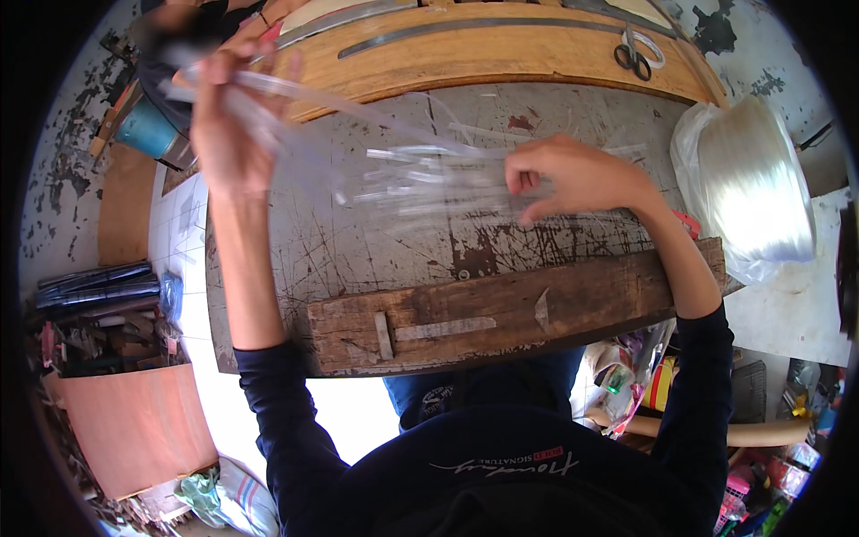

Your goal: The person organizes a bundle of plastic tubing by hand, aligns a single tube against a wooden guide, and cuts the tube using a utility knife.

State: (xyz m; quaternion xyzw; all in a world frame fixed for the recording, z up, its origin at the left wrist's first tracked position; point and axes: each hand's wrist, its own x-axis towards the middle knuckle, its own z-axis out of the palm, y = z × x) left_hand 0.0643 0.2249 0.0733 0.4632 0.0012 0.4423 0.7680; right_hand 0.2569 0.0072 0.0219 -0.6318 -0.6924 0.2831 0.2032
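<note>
My left hand (234, 134) is raised at the far left of the table, its fingers closed on clear plastic strips (309, 93). The strips trail down to the right and are smeared by motion. Over the middle of the table hangs my right hand (582, 176), fingers curled and thumb apart, with a gap between them. One strip's end comes close to its fingertips; I see nothing gripped there. Beneath and left of this hand lies a loose bunch of clear plastic strips (420, 188), partly blurred, on the scratched grey tabletop (358, 255).
A worn wooden plank (528, 315) lies along the near edge. Beyond, a wooden board (501, 64) carries a long metal ruler (465, 24), black scissors (632, 61) and a tape roll (658, 55). A large clear spool (756, 183) stands at right. Another person's dark clothing shows far left.
</note>
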